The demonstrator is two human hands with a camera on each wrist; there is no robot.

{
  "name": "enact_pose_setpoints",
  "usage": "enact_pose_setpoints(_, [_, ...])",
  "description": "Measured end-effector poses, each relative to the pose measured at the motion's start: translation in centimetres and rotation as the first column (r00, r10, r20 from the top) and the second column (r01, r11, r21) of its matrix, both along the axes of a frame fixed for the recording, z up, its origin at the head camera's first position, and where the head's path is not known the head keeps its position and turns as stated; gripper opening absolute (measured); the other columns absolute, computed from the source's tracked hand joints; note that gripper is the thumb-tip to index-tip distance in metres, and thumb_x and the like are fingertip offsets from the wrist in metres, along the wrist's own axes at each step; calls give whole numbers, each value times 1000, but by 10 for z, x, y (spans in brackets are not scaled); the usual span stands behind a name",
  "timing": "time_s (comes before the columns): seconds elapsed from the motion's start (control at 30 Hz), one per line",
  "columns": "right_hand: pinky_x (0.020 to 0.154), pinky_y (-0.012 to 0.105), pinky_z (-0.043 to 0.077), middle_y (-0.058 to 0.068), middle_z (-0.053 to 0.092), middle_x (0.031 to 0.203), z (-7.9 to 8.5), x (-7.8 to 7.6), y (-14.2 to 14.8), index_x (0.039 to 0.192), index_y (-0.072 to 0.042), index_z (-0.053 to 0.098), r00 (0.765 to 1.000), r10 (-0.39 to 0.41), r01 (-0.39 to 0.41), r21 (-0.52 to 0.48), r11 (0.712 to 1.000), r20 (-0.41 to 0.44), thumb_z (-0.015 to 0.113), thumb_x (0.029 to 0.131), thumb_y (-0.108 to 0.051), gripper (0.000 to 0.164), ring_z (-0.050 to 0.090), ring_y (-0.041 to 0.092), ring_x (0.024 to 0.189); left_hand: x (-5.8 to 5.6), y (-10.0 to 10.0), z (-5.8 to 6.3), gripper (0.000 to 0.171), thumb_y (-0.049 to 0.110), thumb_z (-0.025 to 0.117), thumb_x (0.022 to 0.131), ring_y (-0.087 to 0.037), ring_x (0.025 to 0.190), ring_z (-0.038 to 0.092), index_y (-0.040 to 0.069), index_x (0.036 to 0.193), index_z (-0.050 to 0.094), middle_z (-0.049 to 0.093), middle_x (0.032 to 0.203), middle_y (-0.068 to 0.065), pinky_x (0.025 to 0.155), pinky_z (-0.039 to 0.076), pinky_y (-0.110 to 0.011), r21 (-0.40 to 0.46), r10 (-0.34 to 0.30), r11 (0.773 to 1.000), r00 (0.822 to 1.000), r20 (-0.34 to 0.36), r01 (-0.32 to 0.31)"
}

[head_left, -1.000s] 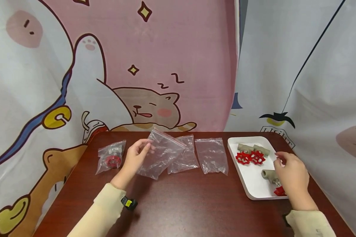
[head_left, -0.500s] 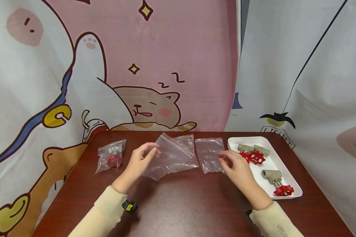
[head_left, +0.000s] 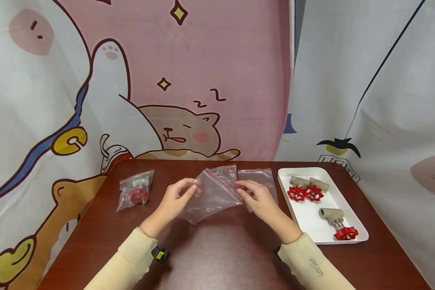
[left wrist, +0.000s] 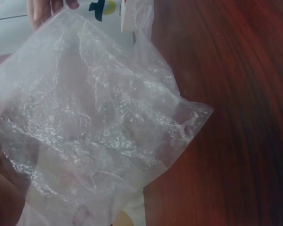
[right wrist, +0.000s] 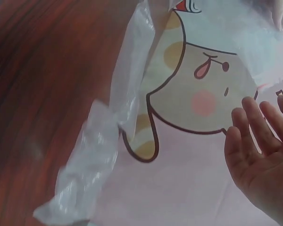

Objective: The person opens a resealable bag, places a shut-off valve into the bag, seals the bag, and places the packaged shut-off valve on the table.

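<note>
A clear zip bag (head_left: 214,199) with a red seal strip hangs tilted above the table, flat and with nothing seen inside. My left hand (head_left: 174,201) pinches its left edge between thumb and fingers. Close to the bag's right end is my right hand (head_left: 259,201), its fingers loosely bent. In the right wrist view that hand (right wrist: 262,165) has spread fingers and nothing in them, apart from the bag (right wrist: 271,44). The left wrist view is mostly filled by the wrinkled bag (left wrist: 94,103); fingers of the right hand (left wrist: 45,12) show beyond its upper corner.
Two more clear bags lie flat at the back, one (head_left: 229,172) partly behind the held bag, another (head_left: 257,176) partly behind my right hand. A white tray (head_left: 308,231) at right holds three red-handled valves (head_left: 335,221). A bagged valve (head_left: 137,193) lies at left on the brown table (head_left: 217,257).
My right hand has come from the tray leftward to the bag. The bag has shifted slightly right and turned, its seal strip now steeper. The valves stay in the tray.
</note>
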State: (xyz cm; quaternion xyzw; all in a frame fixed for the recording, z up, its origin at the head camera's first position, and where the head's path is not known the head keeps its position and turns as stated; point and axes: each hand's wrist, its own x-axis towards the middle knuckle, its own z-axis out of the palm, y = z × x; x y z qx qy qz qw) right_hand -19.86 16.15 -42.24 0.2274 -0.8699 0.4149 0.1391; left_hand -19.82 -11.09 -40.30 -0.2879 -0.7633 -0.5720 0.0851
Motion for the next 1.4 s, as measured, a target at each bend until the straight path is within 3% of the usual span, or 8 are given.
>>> enact_pose_setpoints(0.33, [62, 22, 50, 6, 70, 91, -4, -5, -21, 98, -7, 71, 999, -12, 16, -94, 995, 42, 65, 89, -12, 12, 57, 6, 70, -9, 1, -21, 15, -1, 53, 94, -35, 77, 67, -4, 105, 62, 69, 86, -20, 71, 55, -44, -6, 3, 1000, 1000, -6, -3])
enact_pose_setpoints(0.57, [60, 21, 49, 4, 68, 84, -7, -2, -26, 93, -9, 70, 992, -17, 37, -162, 986, 123, 68, 87, -13, 7, 56, 6, 67, -17, -1, -33, 19, 12, 61, 93, -18, 89, 66, 9, 111, 63, 69, 97, -5, 78, 54, -30, -67, 136, 988, 987, -88, -142])
enact_pose_setpoints(0.63, [60, 21, 49, 3, 68, 83, -7, -1, -26, 92, -9, 70, 992, -17, 37, -170, 985, 121, 69, 86, -13, 7, 56, 6, 66, -16, -1, -32, 25, 13, 64, 90, -17, 95, 62, 10, 115, 60, 65, 103, -5, 83, 51, -30, -92, 209, 970, 964, -161, -226])
enact_pose_setpoints(0.73, [59, 21, 49, 3, 68, 82, -8, 1, -28, 89, -9, 69, 996, -18, 32, -163, 986, 84, 71, 85, -11, 5, 56, 5, 65, -12, 2, -28, 33, 14, 70, 84, -17, 94, 55, 7, 113, 55, 56, 102, -6, 82, 48, -33, -101, 342, 919, 897, -280, -381])
enact_pose_setpoints(0.83, [58, 21, 49, 0, 67, 81, -9, 4, -29, 86, -10, 69, 1000, -24, 26, -135, 991, 20, 72, 83, -10, 5, 54, 4, 64, -5, 8, -23, 31, 18, 74, 80, -13, 83, 51, 8, 102, 55, 52, 92, -2, 71, 46, -29, -100, 421, 878, 856, -301, -468])
enact_pose_setpoints(1.03, [56, 19, 47, -4, 64, 79, -14, 12, -35, 83, -12, 69, 988, -5, -5, -62, 998, -155, 75, 79, -4, 11, 52, 3, 64, 14, 26, -12, 18, 39, 66, 87, -2, 58, 55, 21, 83, 66, 59, 66, 13, 54, 45, -20, -276, 343, 898, 938, -54, -344])
enact_pose_setpoints(1.2, [58, 15, 44, -7, 63, 79, -16, 19, -42, 82, -13, 69, 963, 35, -29, 28, 999, -267, 75, 79, -5, 10, 52, 3, 66, 21, 35, -9, 32, 44, 61, 90, -6, 51, 61, 15, 83, 71, 65, 60, 5, 54, 47, -21, -345, 301, 907, 945, 125, -243])
enact_pose_setpoints(1.4, [57, 14, 43, -8, 64, 77, -19, 22, -46, 81, -14, 70, 964, 43, -37, 27, 999, -262, 78, 76, -6, 12, 51, 1, 64, 22, 36, -11, 16, 24, 62, 92, -11, 52, 62, 12, 86, 70, 67, 65, 1, 51, 45, -20, -320, 266, 921, 958, 103, -221])
